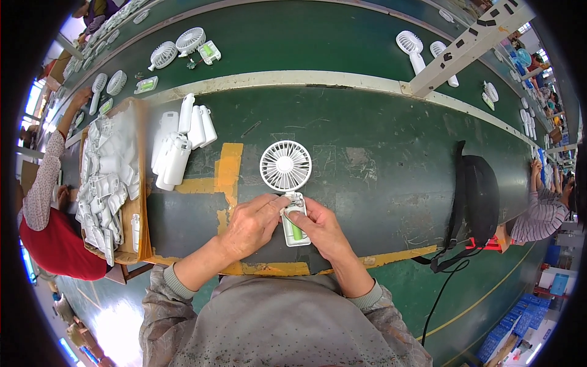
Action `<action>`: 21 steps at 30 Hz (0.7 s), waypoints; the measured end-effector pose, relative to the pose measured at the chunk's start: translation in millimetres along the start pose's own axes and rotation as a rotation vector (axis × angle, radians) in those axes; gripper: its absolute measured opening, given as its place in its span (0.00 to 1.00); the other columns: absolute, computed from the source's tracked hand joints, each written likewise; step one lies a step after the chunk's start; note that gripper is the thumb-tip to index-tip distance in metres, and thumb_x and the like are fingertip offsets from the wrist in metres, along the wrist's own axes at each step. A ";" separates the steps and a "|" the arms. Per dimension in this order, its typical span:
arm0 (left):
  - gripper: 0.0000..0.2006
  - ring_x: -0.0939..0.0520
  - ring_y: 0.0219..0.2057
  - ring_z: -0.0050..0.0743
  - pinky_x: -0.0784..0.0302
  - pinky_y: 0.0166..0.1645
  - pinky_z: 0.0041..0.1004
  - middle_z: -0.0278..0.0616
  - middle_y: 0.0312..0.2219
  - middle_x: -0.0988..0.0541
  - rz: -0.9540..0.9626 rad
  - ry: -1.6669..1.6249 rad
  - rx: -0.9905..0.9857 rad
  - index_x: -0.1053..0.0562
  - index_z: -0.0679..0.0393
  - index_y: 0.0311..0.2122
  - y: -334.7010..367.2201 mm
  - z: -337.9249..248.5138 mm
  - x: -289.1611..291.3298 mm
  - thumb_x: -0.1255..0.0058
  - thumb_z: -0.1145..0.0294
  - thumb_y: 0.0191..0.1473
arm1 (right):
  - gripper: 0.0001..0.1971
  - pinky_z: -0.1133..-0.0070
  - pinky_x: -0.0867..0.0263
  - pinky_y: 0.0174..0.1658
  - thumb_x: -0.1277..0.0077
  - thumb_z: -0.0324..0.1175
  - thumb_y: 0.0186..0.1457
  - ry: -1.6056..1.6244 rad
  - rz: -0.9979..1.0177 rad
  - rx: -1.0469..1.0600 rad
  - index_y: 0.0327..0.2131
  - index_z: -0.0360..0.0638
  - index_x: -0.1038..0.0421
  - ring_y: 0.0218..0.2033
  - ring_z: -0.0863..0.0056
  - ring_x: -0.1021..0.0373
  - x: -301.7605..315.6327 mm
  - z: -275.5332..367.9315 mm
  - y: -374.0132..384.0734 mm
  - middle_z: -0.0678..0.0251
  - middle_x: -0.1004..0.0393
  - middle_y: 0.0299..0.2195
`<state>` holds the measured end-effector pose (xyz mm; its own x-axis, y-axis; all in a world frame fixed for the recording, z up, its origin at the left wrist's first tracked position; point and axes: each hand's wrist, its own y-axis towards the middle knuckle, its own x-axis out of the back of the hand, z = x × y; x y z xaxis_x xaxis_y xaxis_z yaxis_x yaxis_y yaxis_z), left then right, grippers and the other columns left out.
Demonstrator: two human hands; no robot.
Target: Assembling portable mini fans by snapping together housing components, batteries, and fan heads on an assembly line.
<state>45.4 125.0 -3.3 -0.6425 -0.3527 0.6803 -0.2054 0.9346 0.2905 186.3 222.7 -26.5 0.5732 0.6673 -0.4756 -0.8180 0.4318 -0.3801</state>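
Observation:
In front of me on the dark workbench lies a white handheld fan [285, 166], its round grille pointing away from me. The handle is uncovered and shows a green battery cell [297, 232] inside. My left hand [252, 225] pinches the upper end of the handle, near the neck; whatever small part may be under those fingertips is hidden. My right hand [324, 227] grips the handle from the right, thumb laid over the inside above the battery. Left of the fan, several white handle covers [177, 156] are piled on the bench.
A cardboard box [143, 183] full of white plastic parts stands at the left. Beyond a pale rail [306, 78], a green conveyor [318, 37] carries more fans. A metal post [471, 46] rises at the right, above a black bag [479, 199]. Co-workers sit on both sides.

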 end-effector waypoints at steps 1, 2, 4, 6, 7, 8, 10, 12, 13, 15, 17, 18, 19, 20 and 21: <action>0.16 0.23 0.27 0.46 0.26 0.29 0.35 0.47 0.28 0.25 -0.005 -0.013 -0.002 0.28 0.65 0.39 0.1 -0.4 0.5 0.49 0.84 0.40 | 0.14 0.87 0.35 0.36 0.55 0.28 0.57 -0.004 0.005 -0.002 0.47 0.36 0.35 0.34 0.87 0.32 0.2 0.9 0.1 0.70 0.27 0.36; 0.16 0.23 0.27 0.46 0.26 0.29 0.35 0.47 0.28 0.25 -0.003 -0.015 -0.001 0.28 0.65 0.39 0.4 -0.7 0.5 0.49 0.84 0.40 | 0.14 0.87 0.34 0.36 0.55 0.28 0.57 -0.009 0.010 -0.003 0.47 0.36 0.35 0.34 0.87 0.32 0.5 1.4 -0.1 0.70 0.27 0.36; 0.17 0.23 0.27 0.45 0.26 0.30 0.35 0.47 0.28 0.25 0.001 -0.005 -0.002 0.28 0.65 0.40 1.3 -0.9 1.1 0.49 0.84 0.39 | 0.14 0.87 0.34 0.36 0.55 0.27 0.57 -0.014 0.008 -0.012 0.47 0.36 0.35 0.34 0.87 0.32 1.3 1.4 -0.3 0.70 0.27 0.35; 0.17 0.23 0.28 0.45 0.26 0.30 0.35 0.47 0.28 0.25 0.000 -0.006 -0.002 0.28 0.65 0.40 1.1 1.1 -0.5 0.49 0.84 0.39 | 0.14 0.87 0.34 0.36 0.55 0.27 0.57 -0.019 0.003 -0.019 0.47 0.36 0.35 0.34 0.87 0.32 1.3 1.4 -0.4 0.70 0.27 0.35; 0.17 0.22 0.28 0.45 0.26 0.30 0.35 0.47 0.28 0.25 -0.002 -0.008 -0.003 0.28 0.65 0.40 1.2 1.7 -1.3 0.49 0.84 0.39 | 0.14 0.87 0.34 0.36 0.55 0.27 0.57 -0.019 -0.002 -0.017 0.47 0.36 0.35 0.34 0.87 0.32 0.8 1.3 -0.4 0.70 0.27 0.36; 0.17 0.22 0.28 0.45 0.26 0.30 0.35 0.47 0.28 0.25 0.000 -0.008 -0.004 0.28 0.65 0.40 1.7 1.0 -1.1 0.49 0.84 0.39 | 0.13 0.87 0.34 0.36 0.55 0.27 0.57 -0.019 -0.008 -0.014 0.47 0.36 0.35 0.34 0.87 0.32 0.5 1.3 -0.4 0.70 0.27 0.36; 0.17 0.22 0.28 0.45 0.25 0.30 0.35 0.47 0.29 0.25 0.013 0.026 -0.011 0.28 0.65 0.40 1.8 0.0 0.5 0.49 0.83 0.40 | 0.14 0.87 0.35 0.37 0.55 0.27 0.57 -0.018 -0.007 -0.010 0.47 0.36 0.35 0.34 0.87 0.32 0.4 -0.1 0.1 0.71 0.28 0.36; 0.16 0.22 0.28 0.45 0.25 0.31 0.35 0.47 0.29 0.25 0.033 0.053 -0.020 0.28 0.65 0.40 2.1 -0.6 1.5 0.49 0.83 0.40 | 0.14 0.87 0.35 0.37 0.55 0.26 0.57 -0.014 -0.003 -0.005 0.47 0.36 0.35 0.35 0.87 0.33 0.2 -0.1 0.2 0.71 0.28 0.36; 0.16 0.22 0.28 0.45 0.25 0.31 0.35 0.47 0.30 0.25 0.054 0.081 -0.030 0.28 0.65 0.40 2.3 -0.7 1.9 0.49 0.83 0.40 | 0.14 0.87 0.35 0.37 0.55 0.26 0.57 -0.023 -0.008 -0.005 0.47 0.36 0.35 0.35 0.88 0.33 -0.1 0.7 0.0 0.71 0.28 0.36; 0.16 0.22 0.29 0.45 0.25 0.31 0.35 0.47 0.30 0.26 0.072 0.114 -0.044 0.28 0.65 0.40 2.4 -1.4 1.9 0.49 0.82 0.40 | 0.14 0.88 0.35 0.37 0.55 0.26 0.57 -0.031 -0.013 -0.005 0.48 0.36 0.35 0.35 0.88 0.33 0.3 0.5 -0.1 0.71 0.28 0.36; 0.16 0.22 0.30 0.44 0.24 0.32 0.35 0.47 0.30 0.26 0.088 0.146 -0.057 0.28 0.66 0.39 2.8 -3.1 2.3 0.49 0.81 0.40 | 0.15 0.88 0.36 0.37 0.55 0.26 0.57 -0.050 0.003 0.017 0.48 0.36 0.36 0.35 0.88 0.34 1.8 -1.3 0.1 0.72 0.28 0.36; 0.17 0.23 0.30 0.43 0.24 0.32 0.34 0.47 0.30 0.26 0.117 0.178 -0.066 0.29 0.66 0.39 3.2 -4.7 3.3 0.50 0.80 0.39 | 0.15 0.88 0.36 0.37 0.55 0.26 0.57 -0.050 0.004 0.017 0.48 0.36 0.36 0.35 0.88 0.34 2.1 -0.7 -0.1 0.72 0.28 0.36; 0.17 0.23 0.31 0.42 0.24 0.32 0.34 0.46 0.30 0.27 0.146 0.211 -0.075 0.29 0.67 0.40 3.8 -6.0 4.1 0.50 0.79 0.39 | 0.14 0.87 0.36 0.39 0.56 0.26 0.57 -0.052 0.009 -0.001 0.48 0.36 0.36 0.36 0.88 0.34 2.4 0.3 -0.5 0.72 0.29 0.37; 0.17 0.23 0.31 0.42 0.24 0.32 0.34 0.46 0.30 0.27 0.145 0.211 -0.074 0.29 0.67 0.40 4.4 -7.1 4.7 0.50 0.79 0.39 | 0.14 0.87 0.37 0.40 0.56 0.25 0.57 -0.054 0.014 -0.019 0.48 0.36 0.36 0.37 0.88 0.35 2.3 0.9 -0.6 0.73 0.29 0.38; 0.17 0.23 0.31 0.41 0.24 0.32 0.34 0.46 0.30 0.28 0.173 0.233 -0.082 0.29 0.68 0.40 5.4 -8.3 4.9 0.51 0.79 0.39 | 0.14 0.87 0.37 0.40 0.56 0.25 0.57 -0.056 0.015 -0.020 0.48 0.36 0.36 0.37 0.88 0.35 1.8 1.2 -0.8 0.73 0.29 0.38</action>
<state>47.2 127.9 7.2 -0.4737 -0.1985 0.8580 -0.0407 0.9782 0.2038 188.0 224.3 -26.1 0.5572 0.7067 -0.4360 -0.8248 0.4101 -0.3893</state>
